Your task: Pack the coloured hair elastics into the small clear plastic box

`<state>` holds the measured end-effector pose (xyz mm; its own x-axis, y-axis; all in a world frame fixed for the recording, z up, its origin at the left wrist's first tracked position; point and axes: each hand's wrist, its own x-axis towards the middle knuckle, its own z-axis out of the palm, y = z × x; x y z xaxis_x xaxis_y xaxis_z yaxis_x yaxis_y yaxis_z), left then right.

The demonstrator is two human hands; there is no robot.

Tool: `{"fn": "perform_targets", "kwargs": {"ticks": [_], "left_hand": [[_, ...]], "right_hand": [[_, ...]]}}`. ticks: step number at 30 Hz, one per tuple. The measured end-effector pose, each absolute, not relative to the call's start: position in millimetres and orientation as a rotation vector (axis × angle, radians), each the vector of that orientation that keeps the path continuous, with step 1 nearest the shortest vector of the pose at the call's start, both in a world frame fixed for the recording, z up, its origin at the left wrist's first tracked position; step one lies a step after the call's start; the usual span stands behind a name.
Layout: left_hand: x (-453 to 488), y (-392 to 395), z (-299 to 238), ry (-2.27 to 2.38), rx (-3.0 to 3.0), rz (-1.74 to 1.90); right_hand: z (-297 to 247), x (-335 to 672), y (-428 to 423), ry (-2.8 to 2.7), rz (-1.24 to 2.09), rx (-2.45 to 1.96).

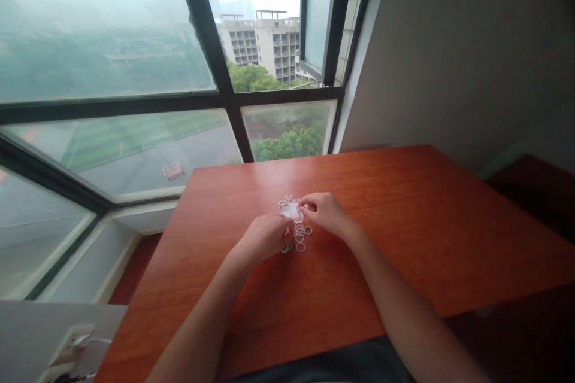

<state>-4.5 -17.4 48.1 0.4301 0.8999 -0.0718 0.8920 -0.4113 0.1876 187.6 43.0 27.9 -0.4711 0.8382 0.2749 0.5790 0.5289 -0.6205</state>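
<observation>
Several small metal rings [300,238] lie in a loose heap on the reddish wooden table [404,215]. A small clear plastic piece [291,210], perhaps a bag or tag, sits between my two hands. My left hand [266,237] is curled with its fingertips pinched at the near edge of that piece, right over the rings. My right hand [324,212] is also closed in a pinch on the piece's far right edge. Whether a ring is between the fingers is too small to tell.
A large window with dark frames [224,96] stands just beyond the table's far edge, and a grey wall [449,60] rises on the right. A white power strip with a plug [74,347] lies on a ledge at the lower left.
</observation>
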Motion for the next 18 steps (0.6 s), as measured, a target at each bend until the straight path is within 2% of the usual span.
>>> {"fn": "perform_targets", "kwargs": {"ticks": [11, 18], "left_hand": [[9, -22, 48, 1.518, 2.564, -0.081], [-5, -18, 58, 1.586, 2.488, 0.062]], "right_hand": [[38, 202, 34, -2.385, 0.686, -1.104], [39, 202, 28, -2.576, 0.815, -1.064]]}}
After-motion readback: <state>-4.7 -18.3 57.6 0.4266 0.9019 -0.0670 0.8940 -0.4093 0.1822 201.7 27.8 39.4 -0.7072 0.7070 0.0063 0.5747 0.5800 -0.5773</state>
